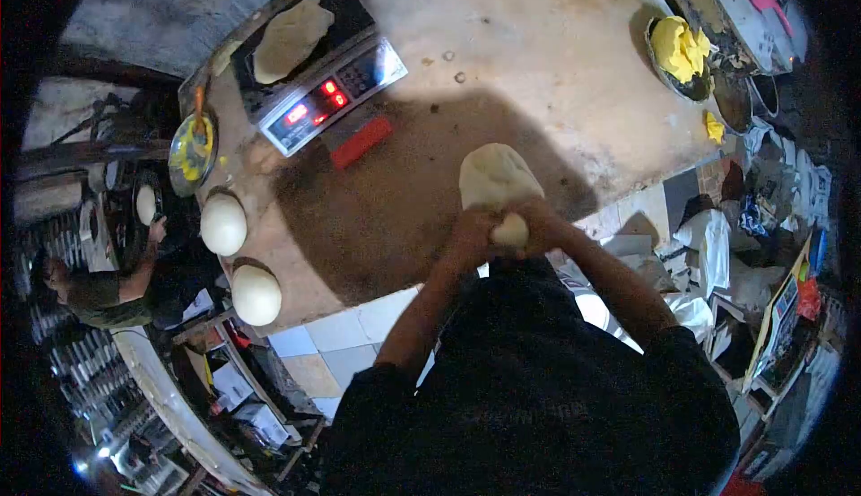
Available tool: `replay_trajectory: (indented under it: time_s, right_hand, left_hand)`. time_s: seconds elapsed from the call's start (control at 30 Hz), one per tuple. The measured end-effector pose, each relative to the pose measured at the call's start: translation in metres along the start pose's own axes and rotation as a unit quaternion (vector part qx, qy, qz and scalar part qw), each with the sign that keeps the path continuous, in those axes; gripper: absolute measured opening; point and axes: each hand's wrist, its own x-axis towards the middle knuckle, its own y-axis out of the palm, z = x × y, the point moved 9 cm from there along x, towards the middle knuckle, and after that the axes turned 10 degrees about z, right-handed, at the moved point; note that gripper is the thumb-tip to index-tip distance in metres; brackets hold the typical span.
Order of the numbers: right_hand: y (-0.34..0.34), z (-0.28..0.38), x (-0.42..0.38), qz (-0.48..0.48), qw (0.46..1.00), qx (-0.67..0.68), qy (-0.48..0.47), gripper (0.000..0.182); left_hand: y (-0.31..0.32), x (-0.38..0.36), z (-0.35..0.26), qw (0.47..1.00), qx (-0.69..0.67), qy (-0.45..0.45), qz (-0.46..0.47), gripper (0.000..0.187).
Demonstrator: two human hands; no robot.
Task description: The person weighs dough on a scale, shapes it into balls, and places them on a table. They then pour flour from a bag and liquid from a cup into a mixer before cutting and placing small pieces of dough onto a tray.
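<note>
Left hand: gripping the dough lump.
Right hand: pinching the same lump.
Lump: at the surface near edge.
Open room: bare surface beyond, toward the scale.

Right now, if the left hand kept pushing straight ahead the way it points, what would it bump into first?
Probably the big dough lump just ahead of the left hand. Both hands grip a small dough piece at its near end; the right hand sits alongside.

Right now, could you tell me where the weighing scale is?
The scale sits at the table's upper-left corner in the head view, a flat piece of dough on its pan, above the two dough balls.
</note>
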Motion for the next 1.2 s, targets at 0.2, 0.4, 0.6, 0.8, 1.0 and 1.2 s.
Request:
replay_trajectory:
  time_s: [0.2,0.4,0.6,0.8,1.0,1.2]
  right_hand:
    - [-0.090,-0.049,0.052,-0.093,0.985,0.104,0.097,0.083]
    - [-0.201,-0.115,0.210,-0.013,0.996,0.020,0.081,0.054]
    - [-0.178,-0.053,0.134,-0.015,0.995,0.092,-0.041,0.048]
    - [-0.169,-0.124,0.138,-0.293,0.906,0.288,0.103,0.054]
    - [-0.058,-0.111,0.060,-0.381,0.755,0.531,0.062,0.061]
    - [-0.078,-0.101,0.112,-0.224,0.856,0.444,0.138,0.059]
  left_hand:
    - [-0.056,0.047,0.082,0.980,-0.045,-0.189,-0.032,0.065]
    - [-0.159,0.165,0.182,0.956,0.066,-0.259,-0.124,0.078]
    - [-0.100,0.104,0.124,0.956,-0.132,-0.247,-0.087,0.092]
    - [-0.113,0.074,0.084,0.972,-0.074,-0.174,-0.137,0.098]
    - [-0.158,0.118,0.101,0.984,0.126,-0.050,-0.120,0.095]
    - [-0.111,0.131,0.113,0.990,-0.021,-0.140,-0.010,0.092]
